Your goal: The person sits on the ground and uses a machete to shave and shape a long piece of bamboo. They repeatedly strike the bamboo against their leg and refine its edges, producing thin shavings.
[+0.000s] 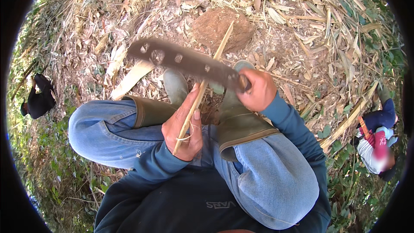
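- Far left: a person in black (39, 96) is bent low beside greenery, well apart from the work; what that person's hands do cannot be told
- Left of centre: a broad pale strip (133, 78) lies on the leaf litter (99, 56), near the tip end of the blade and held by neither hand
- Centre left: a dark blade (172, 60) pierced with holes extends across the stick; it is blurred, and whether its edge bites cannot be confirmed
- Centre: the left hand (183, 131) has its fingers curled around the lower part of a thin pale stick (195, 108), which slants up and to the right, above the person's boots
- Done, as judged: the stick is narrow along its length and its upper end tapers to a point; a loose curled fibre (184, 138) hangs near its lower end, so shaping appears well advanced
- Left, as judged: removing that fibre and any further smoothing; the surface finish is too small to assess
- Above centre: a reddish-brown clod (228, 30) sits behind the stick's upper end; contact cannot be determined
- Centre right: the right hand (258, 89) has its fingers closed firmly around the blade's handle
- Far right: a second person (379, 142) is beyond a long pale pole (348, 118), apart from the work
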`<state>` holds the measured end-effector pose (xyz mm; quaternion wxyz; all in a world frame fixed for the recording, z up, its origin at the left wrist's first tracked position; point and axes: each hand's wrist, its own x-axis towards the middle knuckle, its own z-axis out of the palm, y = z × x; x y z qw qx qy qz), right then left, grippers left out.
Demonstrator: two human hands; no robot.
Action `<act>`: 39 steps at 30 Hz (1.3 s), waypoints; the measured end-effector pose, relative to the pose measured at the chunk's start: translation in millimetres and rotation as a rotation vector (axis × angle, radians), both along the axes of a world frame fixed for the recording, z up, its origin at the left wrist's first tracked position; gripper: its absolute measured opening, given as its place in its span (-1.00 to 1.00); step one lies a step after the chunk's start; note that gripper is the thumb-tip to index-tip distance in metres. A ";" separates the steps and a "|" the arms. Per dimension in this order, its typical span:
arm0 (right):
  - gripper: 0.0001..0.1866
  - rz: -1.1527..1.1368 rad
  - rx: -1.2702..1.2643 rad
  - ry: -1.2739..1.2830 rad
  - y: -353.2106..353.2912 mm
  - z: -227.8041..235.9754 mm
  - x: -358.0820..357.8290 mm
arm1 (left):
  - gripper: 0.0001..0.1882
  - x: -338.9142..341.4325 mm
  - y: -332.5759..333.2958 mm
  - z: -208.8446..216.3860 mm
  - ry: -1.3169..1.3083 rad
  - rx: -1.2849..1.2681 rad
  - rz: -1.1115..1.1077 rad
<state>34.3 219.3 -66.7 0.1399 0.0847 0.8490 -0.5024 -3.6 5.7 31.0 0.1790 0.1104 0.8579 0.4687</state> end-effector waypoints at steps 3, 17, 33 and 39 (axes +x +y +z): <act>-0.82 -0.061 -0.036 -0.179 4.6 -9.6 -3.6 | -0.62 6.7 -3.6 -5.2 -0.005 0.011 -0.007; -0.77 0.062 -0.009 -0.025 -2.9 8.0 -6.1 | -0.54 15.2 -7.9 -5.7 -0.180 -0.003 0.128; -0.79 0.008 0.030 -0.067 -7.3 -19.9 -19.2 | -0.52 -0.1 -1.1 -20.1 -0.295 0.256 0.390; -0.79 0.042 0.008 -0.065 -7.9 -3.9 -17.6 | -0.58 1.5 -0.2 -17.5 -0.221 0.293 0.367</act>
